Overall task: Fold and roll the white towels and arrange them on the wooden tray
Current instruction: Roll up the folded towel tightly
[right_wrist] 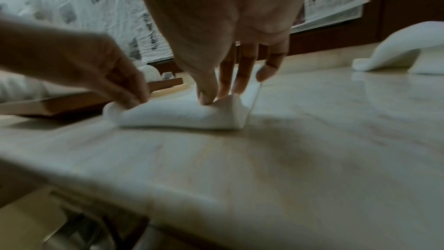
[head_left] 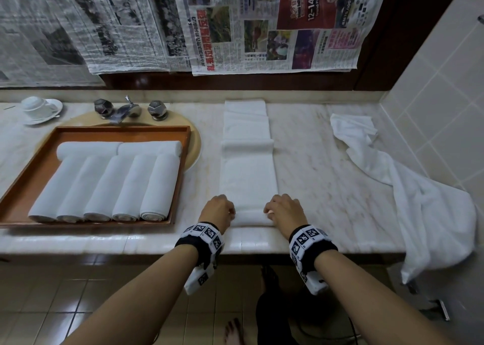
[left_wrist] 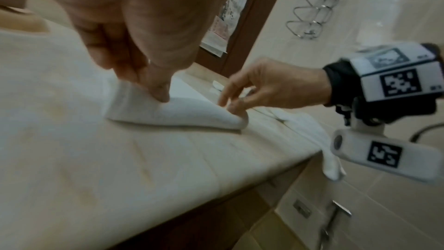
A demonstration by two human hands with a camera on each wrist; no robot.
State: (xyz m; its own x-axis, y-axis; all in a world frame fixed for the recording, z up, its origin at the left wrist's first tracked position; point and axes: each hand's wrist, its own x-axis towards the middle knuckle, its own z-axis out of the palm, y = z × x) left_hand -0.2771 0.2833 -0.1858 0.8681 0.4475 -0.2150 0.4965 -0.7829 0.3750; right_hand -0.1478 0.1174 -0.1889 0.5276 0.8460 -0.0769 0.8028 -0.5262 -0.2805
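On the left, the wooden tray [head_left: 23,187] sits over the sink basin and already carries 7 rolled white towels [head_left: 110,184]: 5 side by side with their spiral ends toward the counter edge, and 2 laid end to end across the far ends of those. Just right of the tray, a folded towel strip [head_left: 248,171] runs along the marble counter [head_left: 327,161] from the back wall toward the person, with a crosswise ridge partway along it.

The step in hand looks like the very start of a roll. The left hand [head_left: 218,209] pinches the near left corner of the strip, thumb and fingers curled onto the cloth; the right hand [head_left: 284,211] does the same at the near right corner, thumb and 2 fingers clamped on the turned-up edge, the other fingers extended (the wrist views are blurred, so the exact finger count is uncertain). The near end is lifted and curled over once.

Next, I judge, both hands need to push the curl away evenly, keeping it tight and square so the ends do not cone, and flatten the ridge on reaching it.

Far right, an unfolded white towel [head_left: 419,200] lies crumpled, draping over the counter edge and awaiting its turn.
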